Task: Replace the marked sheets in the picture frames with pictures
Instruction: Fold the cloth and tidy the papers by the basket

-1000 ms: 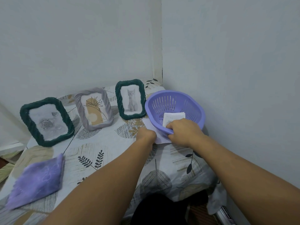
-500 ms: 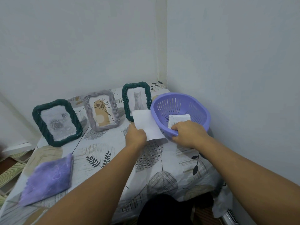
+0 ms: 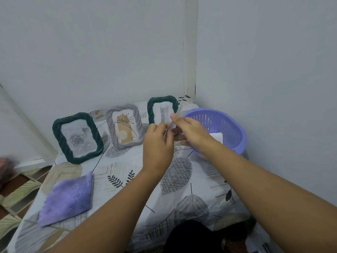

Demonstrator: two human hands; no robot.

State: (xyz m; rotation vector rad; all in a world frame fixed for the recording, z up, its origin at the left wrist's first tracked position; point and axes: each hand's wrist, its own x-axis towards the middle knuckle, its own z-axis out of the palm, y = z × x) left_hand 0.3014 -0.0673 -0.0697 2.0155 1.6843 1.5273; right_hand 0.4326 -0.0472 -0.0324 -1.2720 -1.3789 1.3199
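Purple fuzzy cloth (image 3: 68,199) lies folded at the near left of the leaf-print tablecloth (image 3: 116,172); both forearms reach in over it. Left hand (image 3: 157,143) and right hand (image 3: 189,133) meet mid-table, fingers curled, pinching one thin white sheet (image 3: 170,123) edge-on between them; sheet blurred, print unreadable. Half a second ago the left hand held that sheet alone and flat-on, with the right hand on the basket rim; right hand now off the rim. Purple slotted plastic basket (image 3: 231,128) sits just behind the right hand, holding a small stack of white papers (image 3: 217,136). Farther back, three rope-textured rounded frames stand upright: dark green with rose print (image 3: 77,137); grey with plant drawing (image 3: 125,126); dark green with cat picture (image 3: 162,109), partly behind the hands.
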